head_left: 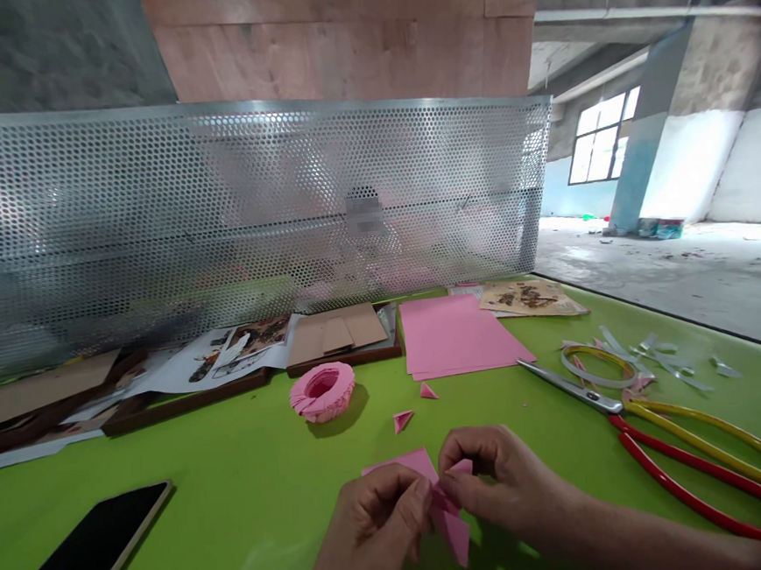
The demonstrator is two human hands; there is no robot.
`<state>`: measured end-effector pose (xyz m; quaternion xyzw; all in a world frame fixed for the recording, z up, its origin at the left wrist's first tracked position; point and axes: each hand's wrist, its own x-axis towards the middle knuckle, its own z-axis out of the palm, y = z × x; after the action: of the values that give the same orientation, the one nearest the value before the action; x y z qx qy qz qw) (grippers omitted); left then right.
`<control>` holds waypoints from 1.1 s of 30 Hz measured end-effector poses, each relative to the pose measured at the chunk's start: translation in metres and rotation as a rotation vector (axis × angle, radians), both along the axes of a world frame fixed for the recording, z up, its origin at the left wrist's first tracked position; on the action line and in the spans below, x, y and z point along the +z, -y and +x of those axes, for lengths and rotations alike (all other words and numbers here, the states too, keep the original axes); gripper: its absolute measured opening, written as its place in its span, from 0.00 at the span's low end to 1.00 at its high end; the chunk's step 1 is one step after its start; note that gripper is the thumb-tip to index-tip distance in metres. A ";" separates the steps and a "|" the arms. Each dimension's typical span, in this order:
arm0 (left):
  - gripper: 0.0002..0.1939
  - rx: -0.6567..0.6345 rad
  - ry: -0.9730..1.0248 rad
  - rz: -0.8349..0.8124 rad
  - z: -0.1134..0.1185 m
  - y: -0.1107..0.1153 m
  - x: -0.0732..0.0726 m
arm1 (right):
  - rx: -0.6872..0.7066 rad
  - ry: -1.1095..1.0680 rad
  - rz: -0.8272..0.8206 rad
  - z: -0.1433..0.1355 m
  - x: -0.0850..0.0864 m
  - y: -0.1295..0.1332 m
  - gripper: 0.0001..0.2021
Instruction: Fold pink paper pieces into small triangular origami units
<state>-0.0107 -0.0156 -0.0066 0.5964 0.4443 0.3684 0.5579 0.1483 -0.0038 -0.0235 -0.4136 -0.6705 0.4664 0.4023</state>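
Near the bottom centre, my left hand (379, 518) and my right hand (494, 478) pinch a piece of pink paper (453, 529) between them. Its lower end hangs below the fingertips, and the fingers hide its middle. More pink paper (416, 463) shows behind my left hand. Two small folded pink triangles (403, 421) (428, 391) lie on the green table just beyond my hands. Farther off to the left sits a ring of packed pink paper (323, 392). Flat pink sheets (460, 336) are stacked behind the triangles.
Scissors (604, 401) with red and yellow handles lie at the right, beside a tape roll (598, 366) and clear scraps (672, 354). A phone (89, 554) is at the left. Trays (189, 404) with cardboard (337, 331) and papers line the perforated metal panel (249, 207).
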 end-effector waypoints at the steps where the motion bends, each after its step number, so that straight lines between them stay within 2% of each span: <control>1: 0.15 0.002 0.005 0.000 0.001 0.000 0.002 | 0.000 0.030 0.024 0.000 0.002 0.001 0.07; 5: 0.13 -0.003 0.015 0.024 0.003 0.001 0.006 | -0.015 0.090 0.083 0.000 0.006 0.005 0.06; 10: 0.14 0.008 0.011 0.021 0.002 0.002 0.005 | -0.021 0.030 0.069 0.000 0.008 0.007 0.06; 16: 0.12 0.043 -0.026 0.053 0.000 0.003 0.007 | 0.105 -0.219 -0.102 0.002 0.002 -0.001 0.11; 21: 0.11 0.059 0.005 0.092 0.003 0.003 0.010 | 0.063 -0.372 -0.214 0.001 0.003 -0.004 0.16; 26: 0.11 0.060 0.087 0.073 0.003 0.004 0.010 | 0.098 -0.309 -0.123 0.008 0.010 -0.004 0.19; 30: 0.10 0.187 0.136 0.023 0.002 0.001 0.009 | 0.074 -0.267 -0.050 0.007 0.011 0.001 0.20; 33: 0.10 0.242 0.204 -0.041 0.000 -0.002 0.004 | 0.200 -0.324 -0.104 -0.002 0.005 0.006 0.18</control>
<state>-0.0110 -0.0138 -0.0022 0.4863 0.4615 0.4825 0.5636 0.1461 -0.0093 -0.0182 -0.2848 -0.6096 0.5986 0.4347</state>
